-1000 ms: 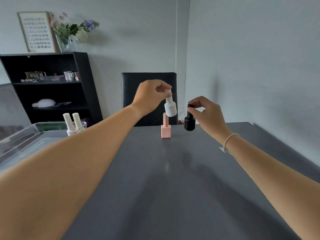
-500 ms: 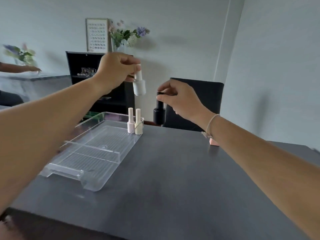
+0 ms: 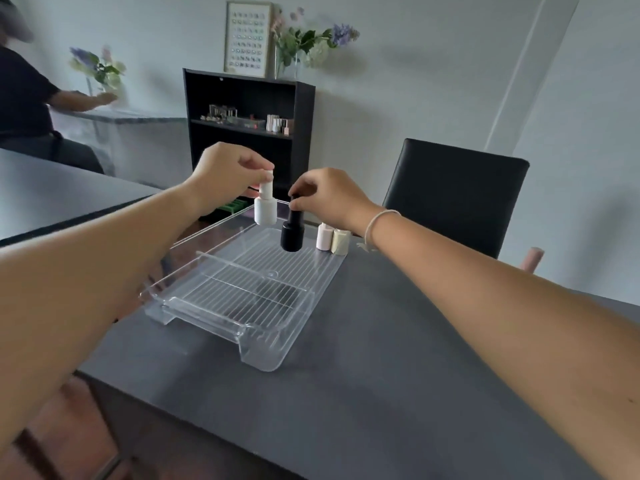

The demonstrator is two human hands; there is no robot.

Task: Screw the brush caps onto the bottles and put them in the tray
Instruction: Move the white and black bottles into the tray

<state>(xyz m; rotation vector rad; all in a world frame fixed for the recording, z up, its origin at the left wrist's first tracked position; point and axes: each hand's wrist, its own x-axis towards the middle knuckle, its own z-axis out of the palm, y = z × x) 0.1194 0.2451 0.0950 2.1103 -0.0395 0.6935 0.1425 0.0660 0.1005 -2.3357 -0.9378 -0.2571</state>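
Plenty of bare ribbed floor in the clear tray (image 3: 221,320), open from above across its middle and near end. At the far right corner, a pink bottle (image 3: 324,237) and a cream bottle (image 3: 340,241) stand touching, blocking that spot. A low divider rail (image 3: 249,271) crosses the tray.

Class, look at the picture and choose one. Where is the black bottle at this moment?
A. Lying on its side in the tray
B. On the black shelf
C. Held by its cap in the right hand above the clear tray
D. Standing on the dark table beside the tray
C: the right hand pinches the cap of the black bottle, which hangs over the far end of the clear tray.
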